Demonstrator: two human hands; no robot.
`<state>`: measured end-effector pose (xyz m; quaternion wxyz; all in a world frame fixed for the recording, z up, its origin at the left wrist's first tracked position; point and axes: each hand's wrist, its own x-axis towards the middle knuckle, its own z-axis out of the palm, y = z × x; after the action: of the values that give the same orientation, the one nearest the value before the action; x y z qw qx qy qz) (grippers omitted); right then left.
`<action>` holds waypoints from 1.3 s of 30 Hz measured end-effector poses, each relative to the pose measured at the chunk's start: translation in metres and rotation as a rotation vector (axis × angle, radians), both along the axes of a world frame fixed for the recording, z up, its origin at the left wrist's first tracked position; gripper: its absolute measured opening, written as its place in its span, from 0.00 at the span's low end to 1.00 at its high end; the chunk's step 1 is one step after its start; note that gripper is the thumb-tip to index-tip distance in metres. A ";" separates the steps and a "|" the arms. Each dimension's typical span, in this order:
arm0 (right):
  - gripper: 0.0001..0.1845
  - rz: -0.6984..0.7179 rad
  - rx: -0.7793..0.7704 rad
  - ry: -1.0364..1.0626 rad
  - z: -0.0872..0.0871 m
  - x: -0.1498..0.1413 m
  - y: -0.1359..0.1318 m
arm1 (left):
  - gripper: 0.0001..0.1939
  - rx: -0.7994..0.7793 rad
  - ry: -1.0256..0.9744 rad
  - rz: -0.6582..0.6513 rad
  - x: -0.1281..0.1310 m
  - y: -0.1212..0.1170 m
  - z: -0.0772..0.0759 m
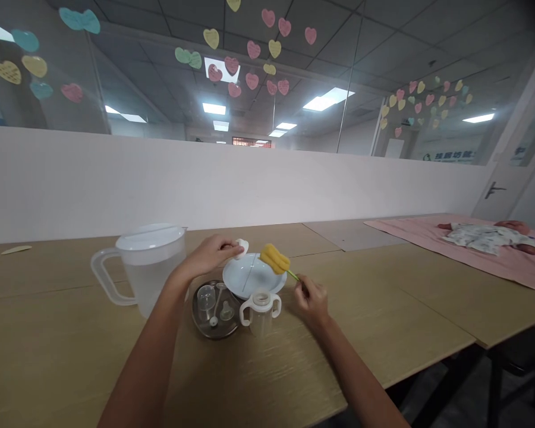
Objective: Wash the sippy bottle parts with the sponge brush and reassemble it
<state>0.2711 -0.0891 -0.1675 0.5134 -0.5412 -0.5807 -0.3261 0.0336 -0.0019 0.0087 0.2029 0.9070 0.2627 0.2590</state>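
My left hand (214, 252) pinches a small white piece (242, 248), which looks like a bottle collar, above the left rim of a white bowl (236, 284). From the right, my right hand (312, 299) is closed around the thin green handle of a yellow sponge bottle brush (275, 259). The brush head hangs over the bowl, apart from the white piece. Just in front of the bowl stands an uncapped baby bottle (261, 315) with two white handles. A round metal tray (198, 330) beside it bears a clear cap (206, 299), a straw with a weighted end (217, 306) and a nipple (226, 311).
A large lidded plastic pitcher (149, 273) with liquid stands left of the tray, close to my left forearm. At the far right a baby doll (485, 236) lies on a pink cloth (421, 238). Behind the wooden table (374, 321) runs a white wall (267, 184) with glass above.
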 end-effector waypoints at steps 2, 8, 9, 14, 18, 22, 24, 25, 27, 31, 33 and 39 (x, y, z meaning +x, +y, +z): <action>0.11 -0.020 -0.012 0.033 0.001 0.001 -0.001 | 0.17 -0.017 0.166 0.014 -0.010 0.005 -0.001; 0.11 -0.024 -0.095 0.075 -0.002 0.002 0.000 | 0.07 -0.278 0.609 0.191 -0.009 0.018 -0.021; 0.12 -0.025 -0.098 0.080 -0.003 0.002 0.000 | 0.08 -0.322 0.634 0.203 -0.006 0.020 -0.025; 0.11 -0.019 -0.101 0.098 -0.004 0.004 0.001 | 0.13 -0.421 0.706 0.198 0.008 0.027 -0.044; 0.11 -0.007 -0.098 0.095 -0.003 0.004 0.000 | 0.12 -0.449 0.737 0.169 0.012 0.028 -0.048; 0.11 -0.014 -0.089 0.091 -0.002 0.003 0.000 | 0.12 -0.426 0.712 0.108 0.012 0.016 -0.035; 0.12 -0.025 -0.086 0.103 -0.002 0.002 0.000 | 0.15 -0.353 0.632 0.047 0.014 0.004 -0.026; 0.12 -0.031 -0.089 0.114 -0.002 0.002 0.000 | 0.17 -0.296 0.575 0.015 0.016 -0.003 -0.022; 0.14 -0.049 -0.100 0.144 -0.002 0.003 0.000 | 0.25 -0.168 0.479 -0.028 0.023 -0.019 -0.019; 0.16 -0.071 -0.080 0.239 0.002 0.003 0.001 | 0.33 0.008 0.560 -0.060 0.042 -0.042 -0.035; 0.17 -0.021 -0.042 0.326 0.005 0.005 0.002 | 0.30 0.052 0.591 -0.115 0.051 -0.046 -0.045; 0.20 0.487 -0.048 1.066 0.008 0.019 0.012 | 0.28 -0.047 0.365 -0.247 0.049 -0.044 -0.032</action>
<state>0.2902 -0.0773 -0.1597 0.7823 -0.4929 -0.3574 0.1317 0.0827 -0.0455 -0.0234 0.2033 0.9592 0.1880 0.0574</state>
